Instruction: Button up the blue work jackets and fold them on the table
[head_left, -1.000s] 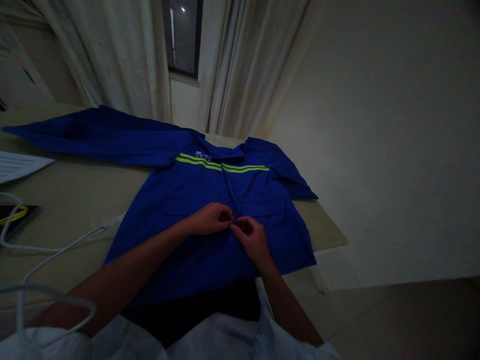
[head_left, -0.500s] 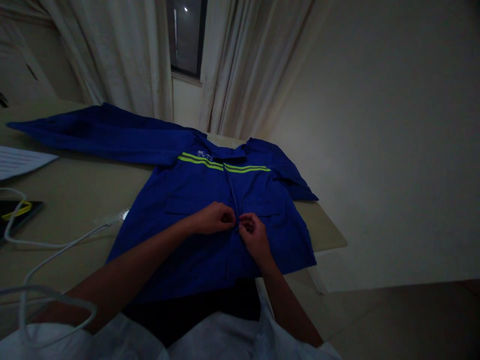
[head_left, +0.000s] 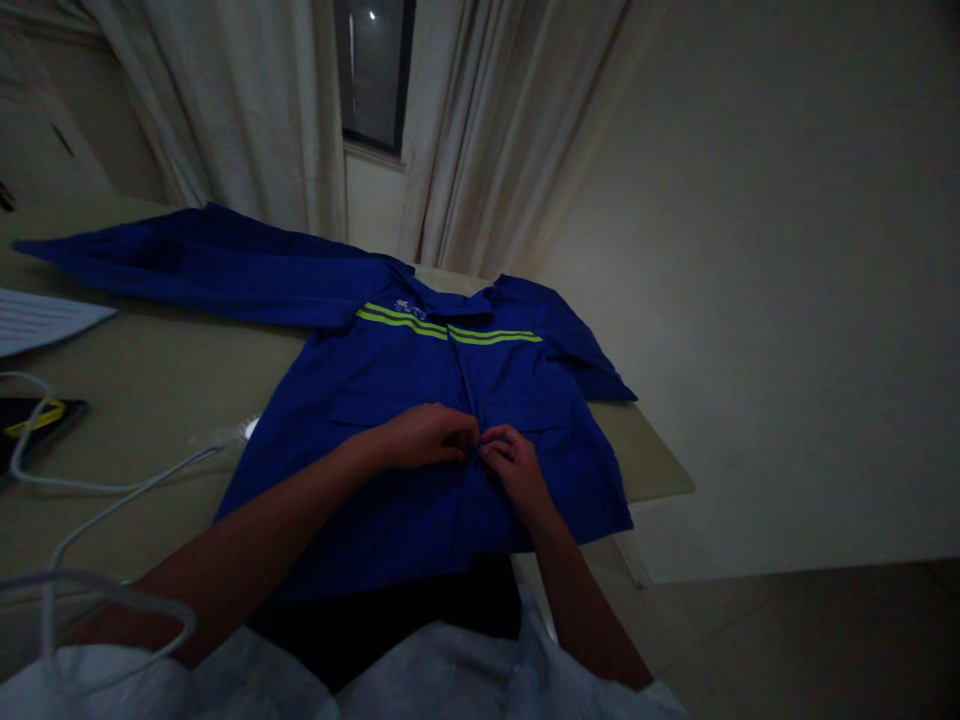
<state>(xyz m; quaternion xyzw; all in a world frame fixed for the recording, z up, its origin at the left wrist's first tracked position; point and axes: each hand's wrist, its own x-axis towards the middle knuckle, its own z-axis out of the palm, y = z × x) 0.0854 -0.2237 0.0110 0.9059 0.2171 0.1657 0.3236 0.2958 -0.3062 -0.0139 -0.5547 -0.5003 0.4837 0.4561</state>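
I see a pale table spreading left of the fingers and away from them. Beyond them stand the curtains, with a narrow dark window between; a plain wall fills the right. The light is dim.

The jacket lies face up under the fingers, collar beyond them, sleeves out to either side, hem on the near side by the wearer's lap. Well left of the fingers I have a paper, a cable and a black item with yellow on it. My widest stretch of tabletop is between those and the jacket; on the right, only a strip shows before the table's edge.

The left hand is curled, thumb and forefinger pinched nearly together on the jacket's front opening. The right hand meets it there, its fingertips also closed on the cloth, nearly touching the left. I can't tell what small part sits between them.
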